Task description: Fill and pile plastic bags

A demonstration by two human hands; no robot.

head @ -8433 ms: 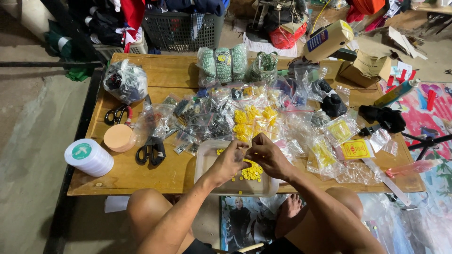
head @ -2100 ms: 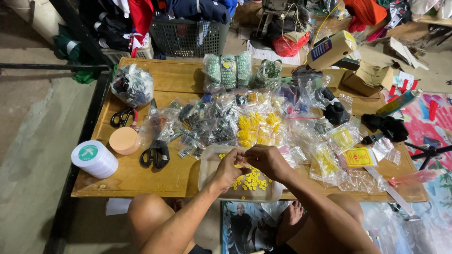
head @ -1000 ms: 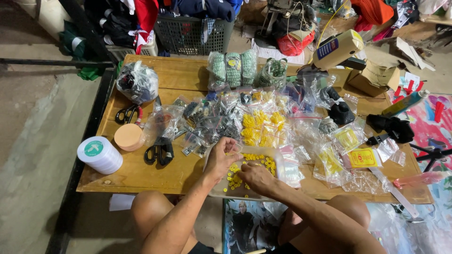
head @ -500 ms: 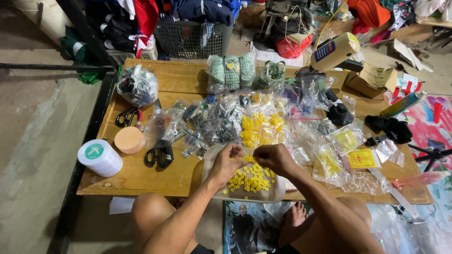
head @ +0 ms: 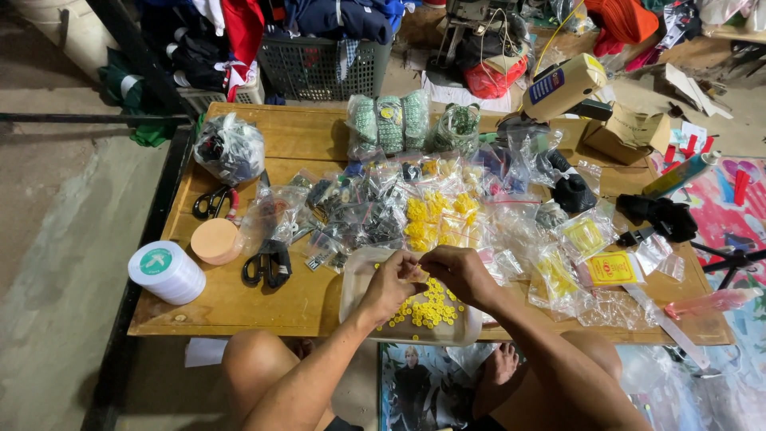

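My left hand [head: 391, 283] and my right hand [head: 455, 271] meet fingertip to fingertip just above a clear plastic tray [head: 357, 281] at the table's near edge. Small yellow buttons [head: 427, 307] lie loose in that tray, right under my fingers. Both hands pinch something tiny between them; it is too small to make out. Behind my hands lies a heap of clear plastic bags [head: 415, 207], some holding yellow pieces, some dark ones.
On the wooden table [head: 239, 299] lie black scissors [head: 267, 263], a second pair [head: 211, 202], a round peach-coloured pad [head: 215, 239] and a white tape roll [head: 166, 271]. Green bagged items [head: 391, 120] stand at the back. A grey basket [head: 323, 68] and cardboard boxes [head: 622, 132] sit beyond.
Over the last second my hands rose from the tray, drew apart, then came together again above the yellow buttons. The camera view shifted slightly.
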